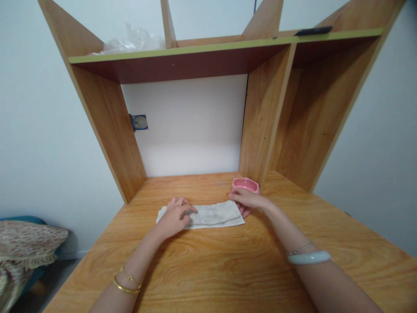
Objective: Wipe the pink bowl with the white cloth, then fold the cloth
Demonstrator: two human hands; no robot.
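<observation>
A folded white cloth point(215, 214) lies lengthwise on the wooden desktop, its layers stacked in a long strip. My left hand point(177, 215) rests on the cloth's left part, fingers slightly bent and apart, holding nothing. At the opposite end, my right hand point(246, 201) pinches the upper right corner of the cloth between thumb and fingers. Just behind that hand stands a pink dish point(246, 184) with an angular rim, its front partly hidden by the hand.
The wooden desktop point(215, 269) runs back to a shelf unit with an upright divider point(265, 117). Above, a shelf point(195, 51) carries a clear plastic bag point(135, 41) and a dark flat object point(313, 31). A wall socket box point(140, 122) sits at back left; patterned fabric point(31, 239) lies lower left.
</observation>
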